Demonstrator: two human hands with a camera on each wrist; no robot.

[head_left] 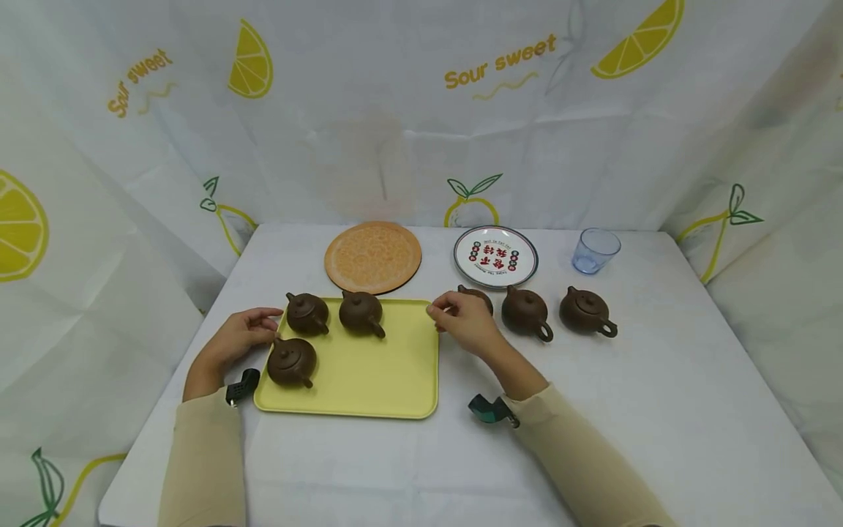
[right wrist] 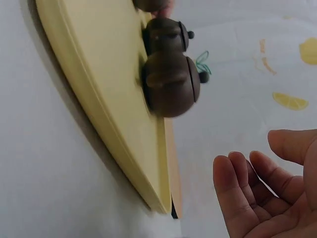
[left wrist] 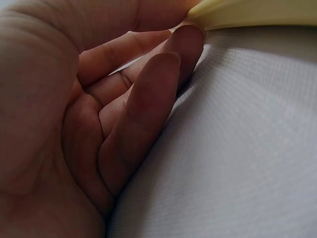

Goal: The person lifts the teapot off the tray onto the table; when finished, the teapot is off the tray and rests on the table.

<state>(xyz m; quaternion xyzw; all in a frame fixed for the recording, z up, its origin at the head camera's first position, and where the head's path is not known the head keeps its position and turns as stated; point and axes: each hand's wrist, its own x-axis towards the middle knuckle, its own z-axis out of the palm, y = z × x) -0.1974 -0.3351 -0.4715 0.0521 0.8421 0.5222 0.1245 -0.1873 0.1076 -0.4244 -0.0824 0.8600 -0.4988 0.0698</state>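
Note:
A yellow tray [head_left: 375, 373] lies on the table with three brown teapots on it: one at its far-left corner [head_left: 306, 315], one near the far edge [head_left: 361, 313] and one at the left side [head_left: 292, 362]. At the tray's left edge, my left hand [head_left: 230, 340] pinches the rim; in the left wrist view its thumb and a fingertip meet the tray edge [left wrist: 257, 14]. Beside the far-right corner, my right hand [head_left: 467, 320] holds nothing, with loosely bent fingers and thumb apart in the right wrist view. It partly hides another teapot [head_left: 479, 298].
Two more brown teapots, a middle one [head_left: 525, 311] and a right one [head_left: 586, 311], stand right of the right hand. Behind are a round orange-brown mat [head_left: 372, 256], a white printed plate [head_left: 495, 256] and a blue glass [head_left: 596, 251]. A white curtain backs the table.

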